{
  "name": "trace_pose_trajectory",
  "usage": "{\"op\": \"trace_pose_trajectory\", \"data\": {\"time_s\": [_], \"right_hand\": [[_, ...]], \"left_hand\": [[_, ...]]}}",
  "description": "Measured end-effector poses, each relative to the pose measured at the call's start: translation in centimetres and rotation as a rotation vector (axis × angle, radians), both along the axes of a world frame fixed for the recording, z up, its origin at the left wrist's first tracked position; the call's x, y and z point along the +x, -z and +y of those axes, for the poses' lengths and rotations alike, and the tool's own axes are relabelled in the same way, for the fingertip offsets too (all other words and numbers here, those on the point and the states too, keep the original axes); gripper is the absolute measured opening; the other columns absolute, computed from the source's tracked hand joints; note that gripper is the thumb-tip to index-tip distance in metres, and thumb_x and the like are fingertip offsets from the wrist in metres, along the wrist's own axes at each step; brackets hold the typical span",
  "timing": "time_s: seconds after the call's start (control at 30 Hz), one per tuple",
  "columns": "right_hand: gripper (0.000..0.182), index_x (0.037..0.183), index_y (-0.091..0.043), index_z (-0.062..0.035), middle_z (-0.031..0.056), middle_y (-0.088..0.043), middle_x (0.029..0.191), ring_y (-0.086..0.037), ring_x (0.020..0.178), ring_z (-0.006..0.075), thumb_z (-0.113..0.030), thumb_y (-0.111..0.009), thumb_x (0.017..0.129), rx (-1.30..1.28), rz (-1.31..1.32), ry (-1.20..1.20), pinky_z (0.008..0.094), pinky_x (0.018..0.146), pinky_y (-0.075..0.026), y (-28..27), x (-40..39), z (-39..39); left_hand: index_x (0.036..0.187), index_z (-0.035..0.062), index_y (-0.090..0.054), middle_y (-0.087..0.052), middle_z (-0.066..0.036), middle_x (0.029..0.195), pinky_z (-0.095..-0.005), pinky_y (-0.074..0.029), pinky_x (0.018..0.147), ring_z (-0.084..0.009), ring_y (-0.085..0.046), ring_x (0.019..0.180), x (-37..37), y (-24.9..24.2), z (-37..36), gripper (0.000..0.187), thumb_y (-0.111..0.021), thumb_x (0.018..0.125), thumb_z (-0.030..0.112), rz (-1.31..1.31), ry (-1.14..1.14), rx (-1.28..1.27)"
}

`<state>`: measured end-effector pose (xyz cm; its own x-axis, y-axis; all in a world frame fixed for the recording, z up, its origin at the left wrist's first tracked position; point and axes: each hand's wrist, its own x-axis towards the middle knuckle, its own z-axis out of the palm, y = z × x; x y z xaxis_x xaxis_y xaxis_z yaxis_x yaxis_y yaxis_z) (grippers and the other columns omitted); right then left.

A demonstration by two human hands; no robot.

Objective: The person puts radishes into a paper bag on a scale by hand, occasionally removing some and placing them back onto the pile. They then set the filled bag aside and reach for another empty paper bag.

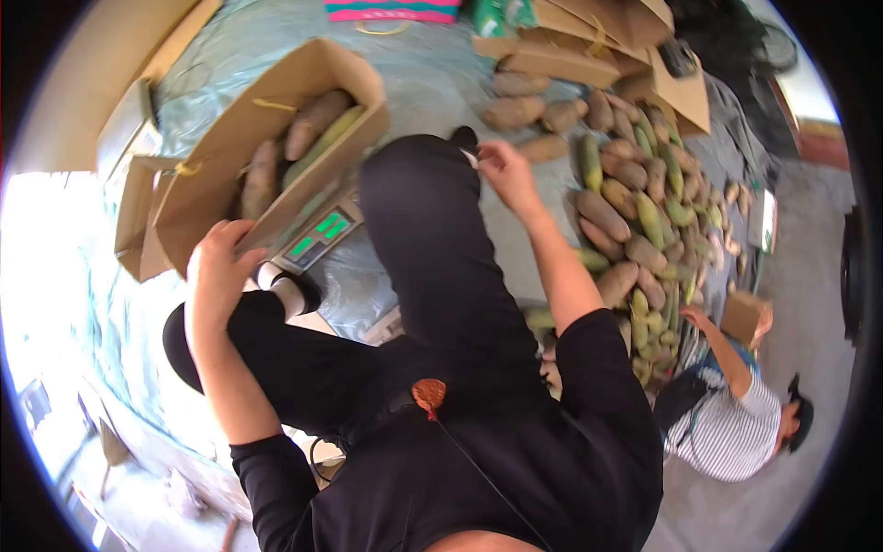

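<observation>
My left hand (221,262) grips the near edge of an open cardboard box (207,175), thumb and fingers on either side of its wall. Several large oblong brown and green vegetables (317,122), perhaps gourds, lie in the box. It rests on a scale (317,241) with lit green digits. By my raised knee, my right hand (504,175) has its fingers drawn together; whether something small is in them cannot be made out. A white patch, perhaps a sock, shows just beside the fingertips, near my dark shoe (464,139).
A big heap of brown and green vegetables (648,216) spreads over the floor to my right. Another person (727,414) in a striped shirt reaches toward it. Open cardboard boxes (598,46) stand at the back. A plastic sheet (432,78) covers the floor.
</observation>
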<state>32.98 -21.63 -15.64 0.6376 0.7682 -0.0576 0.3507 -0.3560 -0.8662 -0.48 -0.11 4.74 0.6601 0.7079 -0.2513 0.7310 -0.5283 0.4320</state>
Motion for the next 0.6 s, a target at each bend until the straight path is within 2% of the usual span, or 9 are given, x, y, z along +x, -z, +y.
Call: {"op": "trace_pose_trajectory", "data": {"time_s": [0.03,0.1,0.17,0.2,0.27,0.37,0.5,0.6], "right_hand": [[0.031,0.107,-0.058,-0.0051,0.0073,-0.064,0.086,-0.061,0.079,0.0164,-0.002,-0.063,0.077,-0.13,-0.007,-0.009,0.0299,0.071,-0.049,1.7,-1.0,-2.5],[0.026,0.104,-0.06,-0.0067,0.0102,-0.065,0.087,-0.063,0.081,0.0226,-0.007,-0.058,0.079,-0.345,0.028,-0.05,0.0331,0.073,-0.05,4.8,-3.3,-7.3],[0.025,0.102,-0.061,-0.0084,0.0153,-0.065,0.095,-0.061,0.088,0.0345,-0.01,-0.051,0.079,-0.461,-0.112,-0.108,0.0416,0.076,-0.048,8.2,-5.9,-11.4],[0.025,0.102,-0.061,-0.0084,0.0153,-0.065,0.095,-0.061,0.088,0.0345,-0.01,-0.051,0.079,-0.474,-0.107,-0.077,0.0416,0.076,-0.048,8.4,-6.9,-12.9],[0.028,0.102,-0.062,-0.0097,0.0166,-0.063,0.102,-0.058,0.095,0.0367,-0.011,-0.046,0.078,-0.663,0.1,-0.15,0.0435,0.081,-0.046,8.6,-8.8,-15.1],[0.027,0.101,-0.063,-0.0081,0.0172,-0.064,0.097,-0.06,0.092,0.0351,-0.015,-0.05,0.079,-0.731,0.165,-0.134,0.0398,0.081,-0.047,11.0,-10.3,-18.3],[0.026,0.1,-0.063,-0.0083,0.0171,-0.064,0.097,-0.06,0.091,0.034,-0.017,-0.051,0.078,-0.731,0.236,-0.048,0.0384,0.082,-0.047,10.8,-10.6,-20.8],[0.031,0.103,-0.064,-0.0113,0.0141,-0.063,0.105,-0.059,0.098,0.0314,-0.017,-0.056,0.073,-0.761,0.251,-0.034,0.0366,0.087,-0.046,14.0,-9.3,-23.6]], "left_hand": [[0.098,0.0008,-0.063,-0.061,-0.015,0.088,-0.0362,-0.046,0.075,-0.0307,-0.06,0.085,-0.1,0.3,0.1,0.032,-0.069,0.067,0.009,0.012,0.017,0.015],[0.099,-0.0006,-0.062,-0.062,-0.015,0.09,-0.0343,-0.046,0.076,-0.0289,-0.061,0.085,-0.6,1.1,0.3,0.033,-0.068,0.068,0.007,-0.071,0.012,-0.01],[0.102,-0.0021,-0.061,-0.062,-0.013,0.092,-0.0298,-0.047,0.078,-0.0223,-0.063,0.087,-0.3,0.9,0.1,0.032,-0.065,0.071,0.002,-0.049,-0.056,-0.095],[0.103,-0.0024,-0.061,-0.063,-0.012,0.093,-0.0288,-0.046,0.079,-0.0206,-0.062,0.089,0.3,0.5,-0.2,0.032,-0.064,0.072,0.001,-0.036,-0.087,-0.121],[0.104,-0.0026,-0.061,-0.063,-0.01,0.095,-0.0279,-0.046,0.08,-0.019,-0.062,0.091,0.8,0.3,-0.6,0.032,-0.063,0.073,0.0,-0.016,-0.102,-0.147],[0.105,-0.0024,-0.06,-0.063,-0.009,0.099,-0.0266,-0.047,0.082,-0.0171,-0.062,0.093,0.3,0.9,0.2,0.03,-0.062,0.075,0.0,-0.021,-0.099,-0.157],[0.107,-0.0002,-0.061,-0.064,-0.01,0.098,-0.0268,-0.046,0.083,-0.0167,-0.061,0.092,0.1,1.6,0.8,0.03,-0.063,0.077,0.002,-0.026,-0.133,-0.144],[0.109,0.0007,-0.061,-0.065,-0.011,0.097,-0.0271,-0.046,0.084,-0.0162,-0.061,0.092,0.1,1.8,1.1,0.03,-0.063,0.079,0.004,-0.019,-0.168,-0.16]]}}
